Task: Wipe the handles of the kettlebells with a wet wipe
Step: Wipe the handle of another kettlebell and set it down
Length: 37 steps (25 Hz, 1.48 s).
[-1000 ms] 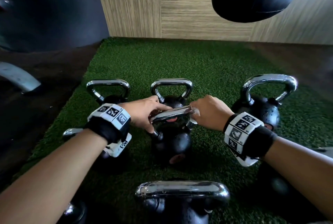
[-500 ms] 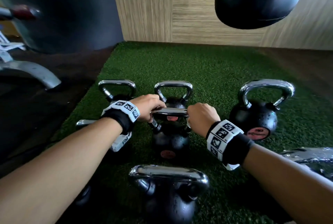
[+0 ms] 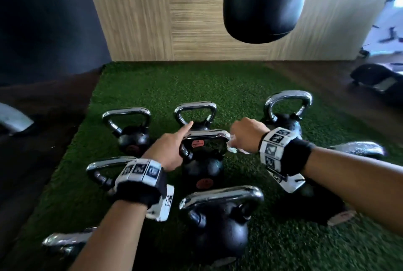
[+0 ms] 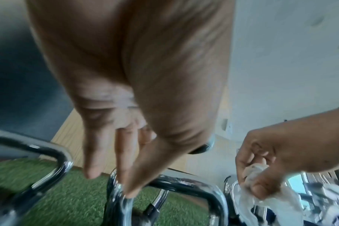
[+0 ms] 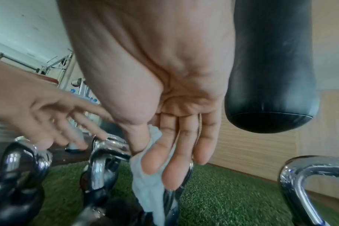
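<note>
While our right hand (image 3: 247, 134) is pinching the wet wipe (image 3: 232, 148), we are pausing.
Our left hand (image 3: 169, 149) is hovering, fingers straight, over the kettlebell handle (image 3: 206, 133).

No legible text or labels

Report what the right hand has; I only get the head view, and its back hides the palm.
Observer: The right wrist view shows the right hand pinching a wet wipe between thumb and fingers.
Operator: Say where the wipe hangs.
Observer: At the right end of the middle kettlebell's handle, trailing below the fingertips.
Operator: Now check the other side.
Observer: The left wrist view shows the left hand with straight fingers, none curled round that handle.
</note>
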Available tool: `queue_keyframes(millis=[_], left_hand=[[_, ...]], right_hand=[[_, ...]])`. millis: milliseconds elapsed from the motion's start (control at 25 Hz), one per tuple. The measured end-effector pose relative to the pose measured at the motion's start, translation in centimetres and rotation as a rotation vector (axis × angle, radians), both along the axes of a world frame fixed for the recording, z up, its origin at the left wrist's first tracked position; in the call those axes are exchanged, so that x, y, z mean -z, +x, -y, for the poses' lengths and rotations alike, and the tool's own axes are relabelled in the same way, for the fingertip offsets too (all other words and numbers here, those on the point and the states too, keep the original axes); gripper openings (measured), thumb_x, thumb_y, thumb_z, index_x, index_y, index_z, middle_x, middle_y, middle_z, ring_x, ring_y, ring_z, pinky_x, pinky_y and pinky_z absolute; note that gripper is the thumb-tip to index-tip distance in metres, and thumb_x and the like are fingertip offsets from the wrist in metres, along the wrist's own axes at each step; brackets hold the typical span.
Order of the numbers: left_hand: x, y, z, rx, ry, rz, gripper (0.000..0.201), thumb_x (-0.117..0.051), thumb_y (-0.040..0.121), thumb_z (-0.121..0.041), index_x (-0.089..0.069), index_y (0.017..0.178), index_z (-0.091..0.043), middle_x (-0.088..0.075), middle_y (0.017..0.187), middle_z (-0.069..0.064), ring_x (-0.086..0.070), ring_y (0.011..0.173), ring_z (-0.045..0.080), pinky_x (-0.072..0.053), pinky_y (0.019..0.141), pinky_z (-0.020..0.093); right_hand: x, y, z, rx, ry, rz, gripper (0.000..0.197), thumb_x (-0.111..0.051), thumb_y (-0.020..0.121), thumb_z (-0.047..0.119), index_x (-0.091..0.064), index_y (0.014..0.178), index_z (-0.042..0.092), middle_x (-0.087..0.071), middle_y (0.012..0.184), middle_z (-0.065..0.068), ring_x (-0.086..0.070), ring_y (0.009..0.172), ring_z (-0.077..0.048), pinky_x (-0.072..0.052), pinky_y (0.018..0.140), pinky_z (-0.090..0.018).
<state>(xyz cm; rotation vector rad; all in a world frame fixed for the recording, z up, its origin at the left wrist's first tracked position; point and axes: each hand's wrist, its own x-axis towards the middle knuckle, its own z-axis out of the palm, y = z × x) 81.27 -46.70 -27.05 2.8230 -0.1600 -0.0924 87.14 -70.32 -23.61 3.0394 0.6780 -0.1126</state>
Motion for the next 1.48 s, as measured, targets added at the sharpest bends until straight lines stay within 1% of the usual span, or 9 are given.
queue_keyframes(millis=[160,280,480,600,760,960,1160,1280,1480], left_hand=[[3.7,-5.1,-1.9,0.008,-0.189,-0.201,0.112,-0.054,0.069,0.005,-0.015,0.152,-0.058,-0.057,0.145,-0.001,-0.067,0.111,0.019,-0.054,0.082,0.025],[8.4,-7.4,-2.8,0.076,-0.298,-0.451,0.126,-0.082,0.063,0.001,-0.015,0.152,-0.057,-0.046,0.154,-0.005,-0.062,0.117,0.011,-0.054,0.088,0.022],[13.2,-11.1,0.1,-0.036,-0.569,-0.475,0.087,-0.095,0.049,-0.05,-0.052,0.125,-0.048,-0.06,0.109,-0.029,-0.058,0.117,0.005,-0.039,0.079,0.007],[13.8,-11.9,2.4,-0.158,-0.604,-0.471,0.114,-0.085,0.039,-0.075,-0.045,0.138,-0.036,-0.056,0.138,-0.01,-0.052,0.131,0.016,-0.042,0.101,0.023],[14.0,-11.5,4.3,-0.264,-0.559,-0.425,0.116,-0.067,0.026,-0.097,-0.049,0.125,-0.04,-0.056,0.131,-0.011,-0.057,0.123,0.018,-0.041,0.089,0.025],[14.2,-11.8,4.8,-0.426,-0.641,-0.378,0.123,-0.07,0.016,-0.096,-0.056,0.123,-0.036,-0.056,0.114,-0.012,-0.056,0.101,0.014,-0.042,0.086,0.024],[13.8,-12.4,5.3,-0.375,-0.672,-0.343,0.126,-0.076,0.026,-0.093,-0.05,0.139,-0.042,-0.054,0.142,-0.01,-0.053,0.13,0.016,-0.04,0.113,0.032],[13.7,-12.7,5.5,-0.322,-0.662,-0.352,0.122,-0.072,0.031,-0.095,-0.041,0.143,-0.054,-0.047,0.15,-0.011,-0.045,0.139,0.016,-0.036,0.117,0.034],[13.9,-12.6,5.5,-0.332,-0.69,-0.371,0.124,-0.077,0.034,-0.09,-0.042,0.146,-0.049,-0.05,0.146,-0.013,-0.047,0.138,0.013,-0.035,0.117,0.032]], right_hand=[[-2.1,-3.8,0.5,-0.102,0.184,-0.15,0.011,-0.071,0.09,0.033,-0.075,0.091,0.022,-0.072,0.071,0.007,-0.068,0.063,-0.009,-0.057,0.072,-0.028],[-2.5,-6.7,-0.1,-0.074,0.343,-0.142,0.005,-0.074,0.089,0.028,-0.074,0.092,0.024,-0.074,0.071,0.012,-0.068,0.057,0.001,-0.052,0.058,-0.014],[-4.3,-10.7,-0.2,-0.079,0.27,-0.085,0.007,-0.073,0.087,0.033,-0.072,0.093,0.03,-0.073,0.089,0.009,-0.063,0.074,0.003,-0.045,0.072,-0.019],[-4.8,-11.9,-0.2,-0.185,0.14,-0.238,0.01,-0.069,0.091,0.034,-0.069,0.099,0.029,-0.07,0.095,0.015,-0.061,0.083,0.006,-0.045,0.077,-0.015],[-2.6,-12.5,1.1,-0.35,0.114,-0.172,0.015,-0.073,0.087,0.031,-0.068,0.099,0.022,-0.067,0.09,0.015,-0.054,0.081,0.003,-0.036,0.071,-0.004],[-1.2,-12.8,2.5,-0.466,0.115,-0.139,0.024,-0.068,0.091,0.045,-0.064,0.096,0.022,-0.062,0.089,0.013,-0.056,0.082,-0.006,-0.041,0.072,-0.024],[0.5,-14.1,4.5,-0.397,0.3,-0.062,0.021,-0.068,0.091,0.029,-0.061,0.11,0.023,-0.069,0.098,0.007,-0.059,0.075,-0.005,-0.049,0.073,-0.03],[1.0,-14.2,4.9,-0.363,0.346,-0.039,0.019,-0.067,0.09,0.026,-0.065,0.108,0.02,-0.067,0.105,0.001,-0.063,0.095,-0.018,-0.052,0.086,-0.036],[1.4,-14.2,3.6,-0.269,0.519,-0.007,0.027,-0.068,0.085,0.014,-0.072,0.111,0.018,-0.06,0.106,-0.001,-0.062,0.099,-0.021,-0.052,0.089,-0.038]])
